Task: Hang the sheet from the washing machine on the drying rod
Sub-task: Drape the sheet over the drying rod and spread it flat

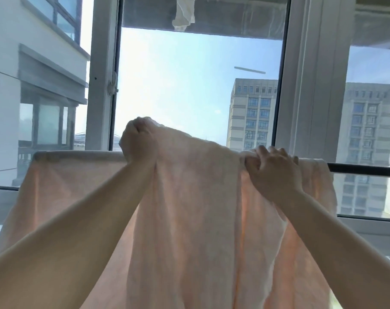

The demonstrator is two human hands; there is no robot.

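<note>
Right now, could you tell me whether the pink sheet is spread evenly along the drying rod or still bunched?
Partly bunched: the pink sheet lies flat left, but gathers where the right hand grips it on the drying rod.

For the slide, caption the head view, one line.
Both hands, left hand and right hand, grip a pale peach sheet draped over a dark drying rod.

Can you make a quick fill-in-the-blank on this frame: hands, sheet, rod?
1. The pale peach cotton sheet is draped over the dark drying ____.
2. The left hand grips a fold of the sheet and holds it ____ the rod's level.
3. The right hand grips the sheet at the rod, whose bare part shows to the ____ of it.

Missing words: rod; above; right
</note>
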